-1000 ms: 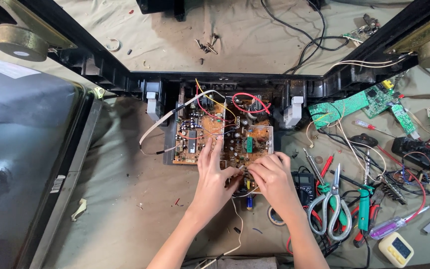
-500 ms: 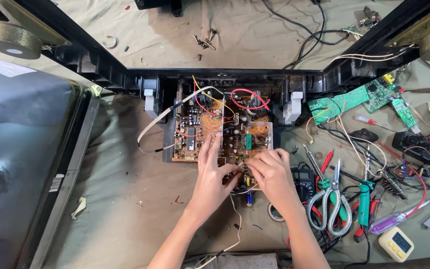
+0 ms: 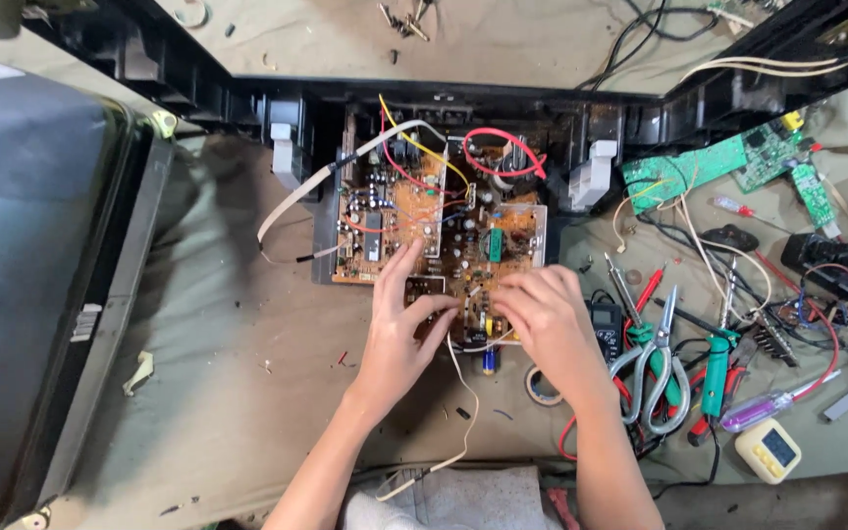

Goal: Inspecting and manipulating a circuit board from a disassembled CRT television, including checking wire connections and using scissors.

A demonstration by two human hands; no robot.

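A brown circuit board (image 3: 414,211), crowded with components and red, yellow and white wires, lies in a black plastic chassis (image 3: 247,103). My left hand (image 3: 399,329) rests on the board's near edge, its index finger stretched over the board and its thumb pinching toward a small part. My right hand (image 3: 542,319) sits beside it on the board's lower right corner, fingers curled down onto the components. What the fingertips grip is hidden. A thin white wire (image 3: 463,412) trails from under the hands toward me.
A large dark picture tube (image 3: 22,275) fills the left side. Right of the board lie green circuit boards (image 3: 699,167), scissors (image 3: 655,368), screwdrivers (image 3: 714,378), a roll of tape (image 3: 544,386), a small yellow-white meter (image 3: 768,450) and tangled cables. Loose screws lie at the top.
The view has shifted slightly, so the board sits a little lower in the frame. Both hands stay on the board's near edge, fingers adjusting only slightly.
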